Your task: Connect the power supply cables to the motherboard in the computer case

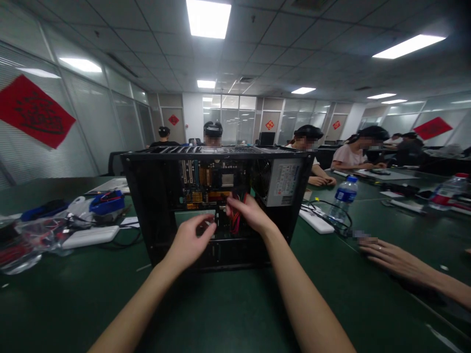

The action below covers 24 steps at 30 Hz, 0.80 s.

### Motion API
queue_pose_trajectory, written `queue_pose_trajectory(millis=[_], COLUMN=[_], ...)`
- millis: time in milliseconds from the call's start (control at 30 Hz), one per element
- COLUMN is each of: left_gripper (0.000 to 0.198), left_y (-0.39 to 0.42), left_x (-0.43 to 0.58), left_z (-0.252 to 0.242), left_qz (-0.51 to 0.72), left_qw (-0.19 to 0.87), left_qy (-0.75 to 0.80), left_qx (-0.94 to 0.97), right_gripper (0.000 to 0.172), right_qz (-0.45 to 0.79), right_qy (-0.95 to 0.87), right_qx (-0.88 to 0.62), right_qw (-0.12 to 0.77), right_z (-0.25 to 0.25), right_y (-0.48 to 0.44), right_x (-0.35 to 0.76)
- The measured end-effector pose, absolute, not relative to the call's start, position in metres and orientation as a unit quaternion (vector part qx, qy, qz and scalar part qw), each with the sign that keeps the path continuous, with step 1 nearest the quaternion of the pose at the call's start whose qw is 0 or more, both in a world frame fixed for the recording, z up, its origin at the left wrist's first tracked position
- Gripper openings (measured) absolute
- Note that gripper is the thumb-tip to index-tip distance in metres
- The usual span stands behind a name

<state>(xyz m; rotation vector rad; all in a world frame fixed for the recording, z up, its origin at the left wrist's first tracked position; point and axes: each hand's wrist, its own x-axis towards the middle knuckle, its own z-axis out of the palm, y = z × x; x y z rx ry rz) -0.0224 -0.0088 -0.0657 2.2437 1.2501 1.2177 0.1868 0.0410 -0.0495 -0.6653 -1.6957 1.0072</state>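
Observation:
An open black computer case (217, 156) stands upright on the table, its inside facing me. Within it are the motherboard (228, 180) and, at the upper right, the power supply (285, 181) with its fan. My right hand (250, 211) is inside the case, closed around a bundle of red and black power cables (235, 223) that hangs below the fingers. Left of it, my left hand (193, 238) reaches into the lower part of the case. Its thumb and fingers are curled toward each other; what they hold, if anything, is too small to make out.
On the left lie plastic bags (40, 233), a blue pouch (106, 201) and a white power strip (90, 236). To the right are another white strip (316, 219), a water bottle (344, 196) and a co-worker's hand (390, 257). Other people sit behind the case.

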Motion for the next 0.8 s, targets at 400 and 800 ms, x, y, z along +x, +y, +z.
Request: queue_pose_trajectory(millis=[400,800], left_gripper=[0.029,0.035], left_y=[-0.037,-0.035], left_x=[0.03,0.029], left_z=[0.019,0.006], left_qz=[0.517,0.571], left_qw=[0.272,0.476], left_qy=[0.291,0.248], left_qx=[0.758,0.621], right_gripper=[0.06,0.067], right_qz=[0.381,0.394], right_qy=[-0.695,-0.651], right_qx=[-0.179,-0.19], right_qw=[0.582,0.62], right_z=[-0.003,-0.007], right_y=[-0.011,-0.017], right_x=[0.187,0.161])
